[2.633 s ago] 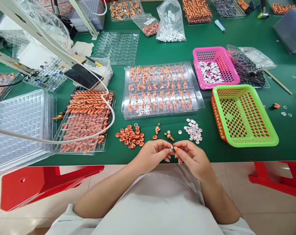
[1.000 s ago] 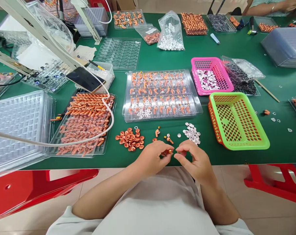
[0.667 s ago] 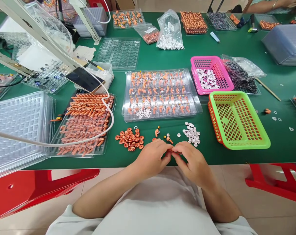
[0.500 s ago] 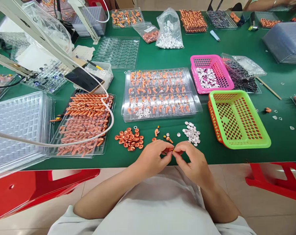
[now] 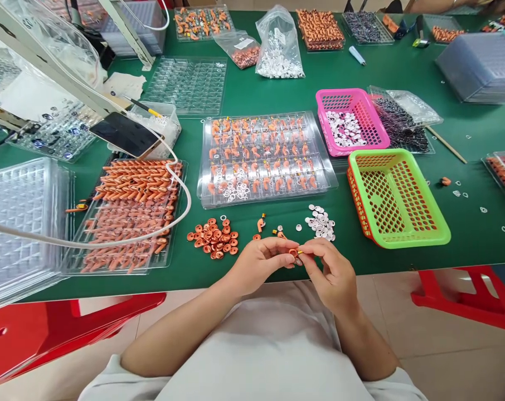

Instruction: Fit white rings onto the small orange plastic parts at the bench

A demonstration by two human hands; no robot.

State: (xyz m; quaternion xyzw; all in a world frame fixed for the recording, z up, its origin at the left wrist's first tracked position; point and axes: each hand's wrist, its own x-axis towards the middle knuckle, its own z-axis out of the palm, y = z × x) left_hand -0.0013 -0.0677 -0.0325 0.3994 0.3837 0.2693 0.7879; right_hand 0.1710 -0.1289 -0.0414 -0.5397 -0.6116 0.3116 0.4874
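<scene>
Close to the table's front edge, my left hand (image 5: 261, 263) pinches a small orange cup-shaped part (image 5: 293, 253) between thumb and fingertips. My right hand (image 5: 333, 273) has its fingertips closed on the yellow end (image 5: 300, 252) at the right of that same part. Something small and pale shows just under it, too small to name. Beyond my hands lie a curved orange piece with a yellow tip (image 5: 261, 224) and a second one, partly covered by my fingers. To the left is a pile of orange cups (image 5: 214, 238); to the right, a pile of white discs (image 5: 320, 223).
A clear tray of orange pieces (image 5: 261, 159) lies ahead. At right stand a green basket (image 5: 438, 236) and a pink basket (image 5: 375, 120). Leftward are a fuller orange-piece tray (image 5: 129, 223), a phone (image 5: 125, 133) and a white cable (image 5: 189, 200) looping over the tray.
The fingertips of my two hands have drawn slightly apart, so the orange part with its yellow end now shows between them. The whole view has shifted a little.
</scene>
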